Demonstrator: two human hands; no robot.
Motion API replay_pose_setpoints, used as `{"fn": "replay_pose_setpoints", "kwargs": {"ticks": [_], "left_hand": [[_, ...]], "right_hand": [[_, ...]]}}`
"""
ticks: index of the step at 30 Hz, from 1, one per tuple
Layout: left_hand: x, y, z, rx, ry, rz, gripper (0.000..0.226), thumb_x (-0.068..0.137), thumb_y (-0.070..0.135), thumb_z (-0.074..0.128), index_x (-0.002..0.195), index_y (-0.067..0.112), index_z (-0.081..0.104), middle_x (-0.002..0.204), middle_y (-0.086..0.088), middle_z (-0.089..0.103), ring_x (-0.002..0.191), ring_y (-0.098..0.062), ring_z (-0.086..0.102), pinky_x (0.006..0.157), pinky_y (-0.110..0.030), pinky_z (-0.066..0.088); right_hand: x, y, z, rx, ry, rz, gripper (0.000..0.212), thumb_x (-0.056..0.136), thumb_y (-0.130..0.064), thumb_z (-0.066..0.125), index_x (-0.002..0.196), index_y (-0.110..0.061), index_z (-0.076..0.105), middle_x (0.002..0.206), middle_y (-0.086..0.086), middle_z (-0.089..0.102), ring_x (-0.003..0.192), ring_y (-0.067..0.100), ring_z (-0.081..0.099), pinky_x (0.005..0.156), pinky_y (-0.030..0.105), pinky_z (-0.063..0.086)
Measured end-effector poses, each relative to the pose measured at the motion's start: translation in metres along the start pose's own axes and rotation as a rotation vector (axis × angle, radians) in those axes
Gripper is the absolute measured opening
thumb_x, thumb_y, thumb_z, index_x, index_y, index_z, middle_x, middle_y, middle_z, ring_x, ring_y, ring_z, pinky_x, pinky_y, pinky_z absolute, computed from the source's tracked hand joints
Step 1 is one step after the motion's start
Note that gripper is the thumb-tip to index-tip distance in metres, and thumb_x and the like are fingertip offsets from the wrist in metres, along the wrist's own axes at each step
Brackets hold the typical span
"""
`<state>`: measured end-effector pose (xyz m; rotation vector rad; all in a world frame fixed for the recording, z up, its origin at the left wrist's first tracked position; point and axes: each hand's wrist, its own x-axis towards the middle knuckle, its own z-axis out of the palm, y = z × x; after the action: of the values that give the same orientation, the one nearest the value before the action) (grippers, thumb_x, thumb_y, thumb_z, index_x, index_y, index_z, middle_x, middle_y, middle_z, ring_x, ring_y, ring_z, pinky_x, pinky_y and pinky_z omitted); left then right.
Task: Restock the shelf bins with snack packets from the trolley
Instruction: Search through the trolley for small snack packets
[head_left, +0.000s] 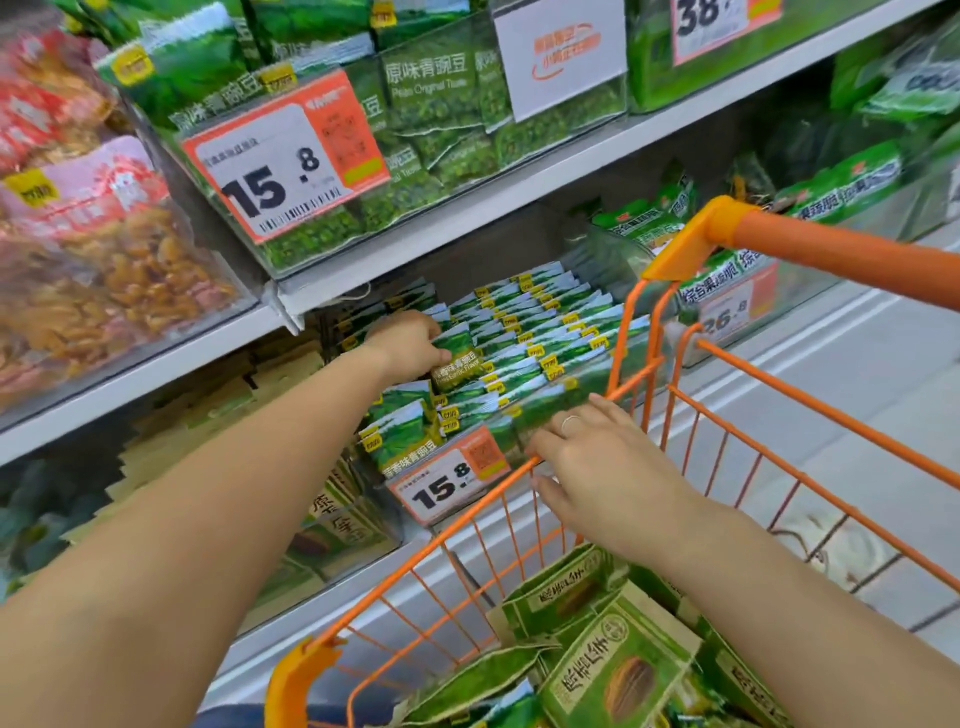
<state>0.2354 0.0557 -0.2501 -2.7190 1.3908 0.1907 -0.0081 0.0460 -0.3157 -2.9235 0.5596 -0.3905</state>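
Head view. A green packet (457, 361) is held by the left hand (410, 343) over the rows of like packets standing in the bin (524, 353) on the middle shelf (208, 343). The thumb is seen pressed on the packet's upper left edge; the fingers are curled behind it and are mostly hidden. The packet is tilted, with its printed face turned up and its lower end among the rows.

The packet is judged light, soft and crinkly, with a smooth film that may slip. Its contents are probably small and hard, so crushing is a lesser concern than creasing. A hold at the top seam or across the upper corners is judged best, since the flat body gives little purchase and the rows are packed tight.

The left arm is stretched forward and to the left, under the upper shelf, with the wrist bent down toward the bin.

The right hand (597, 462) is laid on the front rim of the trolley (810, 400), fingers spread and only loosely bent over the wire; nothing is held in it. A ring (570, 422) is worn on one finger. The right forearm is passed over the basket, where further stock, green boxes (618, 660) and packets, is lying. The bin's price tag (447, 480) hangs just beside the rim.
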Motion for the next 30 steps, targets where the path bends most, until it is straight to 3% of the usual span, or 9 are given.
{"fn": "replay_pose_setpoints", "kwargs": {"ticks": [2,4,6,12,19,22,25,28,30], "left_hand": [[0.002,-0.003,-0.001,-0.056,0.087,-0.032,0.037,0.090,0.035,0.066,0.117,0.010,0.064,0.121,-0.013,0.063,0.101,-0.027,0.060,0.082,-0.032,0.047],[0.003,-0.007,-0.003,-0.097,0.162,-0.090,0.020,0.088,0.035,0.069,0.097,0.018,0.062,0.098,-0.009,0.061,0.088,-0.024,0.057,0.080,-0.031,0.046],[0.002,-0.010,-0.004,-0.065,0.211,-0.136,0.021,0.088,0.034,0.069,0.088,0.020,0.054,0.089,-0.002,0.056,0.080,-0.023,0.053,0.075,-0.031,0.047],[0.001,-0.005,0.002,0.142,0.276,-0.141,0.037,0.082,0.040,0.073,0.064,0.012,0.058,0.065,-0.005,0.060,0.062,-0.023,0.058,0.057,-0.028,0.040],[0.004,-0.004,0.009,0.197,0.223,-0.185,0.042,0.082,0.055,0.066,0.090,0.015,0.064,0.085,-0.002,0.064,0.081,-0.024,0.059,0.083,-0.037,0.045],[0.001,-0.007,0.011,0.140,0.280,-0.167,0.037,0.083,0.051,0.068,0.099,0.018,0.061,0.096,-0.003,0.063,0.092,-0.026,0.058,0.090,-0.039,0.043],[-0.008,-0.005,0.012,0.056,0.347,-0.104,0.049,0.082,0.040,0.071,0.123,0.021,0.053,0.124,-0.007,0.056,0.116,-0.031,0.050,0.096,-0.040,0.037],[-0.037,0.009,0.011,-0.072,0.422,0.047,0.043,0.085,0.036,0.065,0.125,0.022,0.055,0.131,-0.008,0.054,0.123,-0.032,0.044,0.100,-0.040,0.035],[-0.074,0.018,0.013,-0.177,0.532,0.245,0.030,0.087,0.032,0.061,0.115,0.022,0.062,0.121,-0.005,0.061,0.118,-0.028,0.048,0.096,-0.037,0.037]], "right_hand": [[0.000,-0.001,0.001,0.023,0.003,0.005,0.039,0.099,-0.036,0.041,0.134,-0.020,0.047,0.132,0.005,0.051,0.128,0.025,0.040,0.118,0.037,0.005],[0.001,-0.001,0.001,0.024,0.003,-0.001,0.039,0.099,-0.036,0.043,0.134,-0.019,0.049,0.131,0.005,0.052,0.128,0.025,0.041,0.118,0.037,0.005],[0.000,0.000,0.001,0.035,0.009,0.000,0.039,0.098,-0.035,0.046,0.133,-0.019,0.050,0.130,0.006,0.053,0.128,0.026,0.041,0.118,0.037,0.005],[-0.002,0.000,-0.002,0.059,-0.010,-0.005,0.040,0.099,-0.036,0.042,0.136,-0.022,0.046,0.134,0.002,0.050,0.131,0.022,0.037,0.118,0.035,0.000],[-0.002,-0.001,-0.001,0.054,-0.003,-0.008,0.040,0.099,-0.035,0.043,0.136,-0.022,0.047,0.134,0.003,0.050,0.131,0.023,0.038,0.118,0.035,0.000],[-0.001,0.000,0.000,0.044,-0.003,-0.009,0.040,0.100,-0.037,0.040,0.138,-0.024,0.043,0.136,0.001,0.048,0.133,0.020,0.035,0.118,0.034,-0.001],[0.001,0.003,0.000,0.042,0.000,-0.023,0.040,0.100,-0.038,0.039,0.138,-0.026,0.043,0.135,-0.001,0.048,0.132,0.019,0.035,0.118,0.034,0.002],[-0.001,0.002,-0.008,0.140,0.015,-0.044,0.033,0.099,-0.037,0.044,0.128,-0.026,0.054,0.125,-0.003,0.054,0.123,0.018,0.043,0.111,0.034,0.027],[-0.004,-0.004,-0.018,0.251,0.081,-0.077,0.025,0.097,-0.036,0.050,0.113,-0.024,0.064,0.110,-0.004,0.061,0.109,0.018,0.052,0.090,0.039,0.045]]}}
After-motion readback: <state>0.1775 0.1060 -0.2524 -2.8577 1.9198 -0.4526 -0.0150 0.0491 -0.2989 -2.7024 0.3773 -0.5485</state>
